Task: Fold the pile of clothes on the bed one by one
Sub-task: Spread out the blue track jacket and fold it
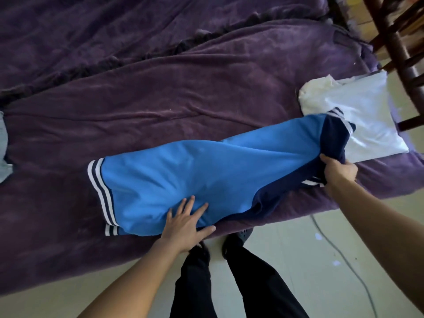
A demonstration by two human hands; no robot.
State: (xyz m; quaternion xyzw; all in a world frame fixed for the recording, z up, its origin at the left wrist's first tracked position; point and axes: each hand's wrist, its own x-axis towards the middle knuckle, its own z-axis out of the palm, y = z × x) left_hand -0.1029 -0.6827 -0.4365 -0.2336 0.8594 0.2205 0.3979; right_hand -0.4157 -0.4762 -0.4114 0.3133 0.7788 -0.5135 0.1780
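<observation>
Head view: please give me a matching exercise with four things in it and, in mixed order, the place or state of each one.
1 left hand
2 right hand
3 white cloth
4 grey cloth

A at the picture's far left edge
B flat on the blue garment
C grips the garment's navy end
D partly under the garment's striped end

Pairs: 1-B, 2-C, 3-D, 4-A

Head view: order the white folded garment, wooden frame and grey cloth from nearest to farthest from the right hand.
1. White folded garment, just beyond the right hand.
2. Wooden frame, top right corner.
3. Grey cloth, far left edge.
</observation>
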